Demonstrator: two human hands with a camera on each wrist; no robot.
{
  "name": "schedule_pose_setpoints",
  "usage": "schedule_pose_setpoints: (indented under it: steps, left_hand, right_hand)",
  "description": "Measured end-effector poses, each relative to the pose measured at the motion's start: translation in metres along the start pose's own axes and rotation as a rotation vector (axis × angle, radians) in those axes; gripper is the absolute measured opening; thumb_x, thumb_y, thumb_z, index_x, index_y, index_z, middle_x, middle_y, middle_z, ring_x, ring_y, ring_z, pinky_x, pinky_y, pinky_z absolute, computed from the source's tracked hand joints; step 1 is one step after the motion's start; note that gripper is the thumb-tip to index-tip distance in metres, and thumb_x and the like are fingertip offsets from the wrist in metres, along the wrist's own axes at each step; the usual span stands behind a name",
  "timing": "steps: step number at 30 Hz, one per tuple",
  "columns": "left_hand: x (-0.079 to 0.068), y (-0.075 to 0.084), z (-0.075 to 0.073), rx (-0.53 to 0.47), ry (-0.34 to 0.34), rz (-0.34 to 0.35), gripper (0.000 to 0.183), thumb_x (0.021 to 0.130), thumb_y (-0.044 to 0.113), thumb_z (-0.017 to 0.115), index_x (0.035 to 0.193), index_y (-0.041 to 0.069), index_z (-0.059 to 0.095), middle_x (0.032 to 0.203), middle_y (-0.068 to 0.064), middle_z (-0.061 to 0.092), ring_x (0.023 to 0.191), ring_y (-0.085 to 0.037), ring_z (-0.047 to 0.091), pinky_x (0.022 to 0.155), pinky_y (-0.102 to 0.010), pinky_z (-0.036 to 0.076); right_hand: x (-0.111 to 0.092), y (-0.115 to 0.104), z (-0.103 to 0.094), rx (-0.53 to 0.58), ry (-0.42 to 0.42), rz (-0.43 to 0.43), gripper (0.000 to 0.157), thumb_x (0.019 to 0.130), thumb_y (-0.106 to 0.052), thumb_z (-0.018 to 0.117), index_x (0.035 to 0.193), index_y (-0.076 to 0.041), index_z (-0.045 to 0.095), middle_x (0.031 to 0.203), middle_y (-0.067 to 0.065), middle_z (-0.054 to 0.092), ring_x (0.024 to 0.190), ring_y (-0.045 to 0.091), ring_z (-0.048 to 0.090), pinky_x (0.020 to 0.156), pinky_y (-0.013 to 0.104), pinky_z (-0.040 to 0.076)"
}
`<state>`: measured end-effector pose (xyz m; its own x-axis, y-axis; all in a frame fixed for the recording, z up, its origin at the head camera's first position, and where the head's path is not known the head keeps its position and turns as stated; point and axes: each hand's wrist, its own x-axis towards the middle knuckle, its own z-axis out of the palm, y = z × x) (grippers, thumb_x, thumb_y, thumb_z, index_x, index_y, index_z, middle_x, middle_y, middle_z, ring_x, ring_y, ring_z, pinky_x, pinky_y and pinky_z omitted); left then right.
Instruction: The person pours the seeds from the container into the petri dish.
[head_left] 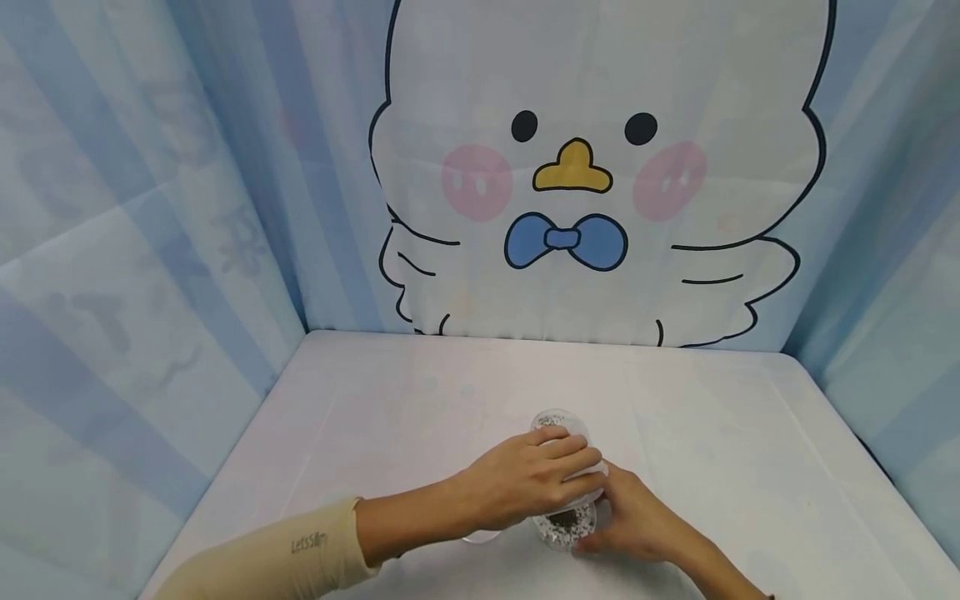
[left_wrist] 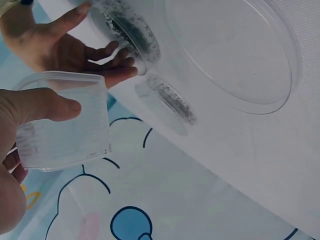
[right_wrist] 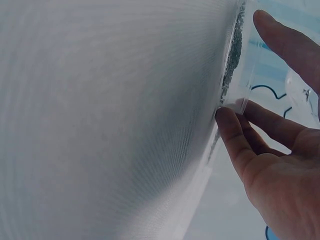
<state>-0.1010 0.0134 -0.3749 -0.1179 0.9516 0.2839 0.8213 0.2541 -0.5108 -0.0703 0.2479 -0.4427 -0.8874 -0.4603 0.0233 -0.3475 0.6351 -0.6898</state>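
Note:
My left hand grips a clear plastic tub, tilted above a round clear dish, with a few dark specks near the tub's edge. Dark grains and pale flecks lie in that dish. My right hand holds it at the side, thumb and fingers around its rim; the dish appears edge-on in the right wrist view, with fingers at its lower edge. Just behind stands a second clear dish with similar dark flecks, partly hidden by my left hand in the head view.
A larger clear dish lies on the white table, mostly hidden under my left forearm in the head view. Pale blue curtains hang at the sides, and a cloth with a printed bird closes the back.

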Motion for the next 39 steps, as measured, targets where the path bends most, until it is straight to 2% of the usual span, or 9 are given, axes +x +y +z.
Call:
schedule_pose_setpoints:
  steps: [6,8,14,20,31,35,39]
  left_hand:
    - [0.002,-0.001,-0.001,0.034,0.008,0.02,0.051,0.091,0.028,0.081,0.138,0.028,0.062,0.136,0.01,0.058,0.124,-0.01,0.052,0.113,-0.027,0.04]
    - [0.002,-0.001,-0.001,0.043,0.007,0.026,0.05,0.092,0.029,0.081,0.139,0.028,0.062,0.136,0.01,0.058,0.124,-0.01,0.052,0.113,-0.027,0.04]
    - [-0.001,-0.001,0.002,0.023,0.019,0.04,0.048,0.094,0.028,0.078,0.139,0.027,0.062,0.136,0.008,0.058,0.124,-0.011,0.052,0.114,-0.027,0.039]
    - [-0.004,-0.001,0.004,0.01,0.038,0.024,0.051,0.091,0.028,0.081,0.139,0.028,0.062,0.138,0.008,0.058,0.126,-0.012,0.052,0.117,-0.027,0.037]
    - [-0.009,-0.002,0.006,-0.057,0.032,-0.027,0.054,0.091,0.025,0.082,0.141,0.028,0.06,0.14,0.009,0.058,0.13,-0.01,0.052,0.122,-0.029,0.035]
    - [-0.01,-0.005,0.006,-0.123,-0.01,-0.084,0.064,0.086,0.02,0.086,0.143,0.028,0.058,0.142,0.008,0.057,0.134,-0.012,0.051,0.121,-0.03,0.037]
    - [-0.016,-0.01,0.012,-0.345,-0.038,-0.234,0.078,0.074,0.011,0.091,0.142,0.028,0.058,0.143,0.005,0.055,0.138,-0.015,0.05,0.119,-0.034,0.04]
  right_hand:
    - [0.0,0.0,0.0,-0.028,0.007,0.014,0.11,0.064,-0.041,0.099,0.151,-0.004,0.044,0.148,0.01,0.059,0.129,0.032,0.061,0.107,0.045,0.053]
    - [0.001,0.001,0.001,-0.03,0.009,0.016,0.111,0.064,-0.04,0.099,0.152,-0.003,0.044,0.148,0.011,0.058,0.131,0.034,0.06,0.109,0.049,0.051]
    - [0.001,0.003,0.004,-0.008,0.007,0.036,0.109,0.062,-0.038,0.1,0.15,-0.003,0.046,0.144,0.008,0.062,0.127,0.031,0.062,0.107,0.041,0.053]
    - [0.0,0.004,0.004,0.009,-0.008,0.055,0.107,0.062,-0.037,0.1,0.15,-0.006,0.047,0.142,0.004,0.062,0.12,0.022,0.063,0.096,0.03,0.056]
    - [0.0,0.001,0.001,-0.014,-0.012,0.022,0.101,0.064,-0.039,0.099,0.146,-0.006,0.05,0.132,0.001,0.064,0.103,0.013,0.065,0.089,0.03,0.057]
    - [0.0,0.0,0.0,-0.025,-0.007,0.01,0.089,0.064,-0.039,0.099,0.136,-0.007,0.059,0.125,0.0,0.065,0.101,0.014,0.065,0.087,0.031,0.058]
    - [0.002,0.0,-0.001,-0.033,-0.009,-0.007,0.076,0.065,-0.038,0.099,0.126,-0.009,0.066,0.119,-0.004,0.064,0.101,0.014,0.065,0.088,0.032,0.057]
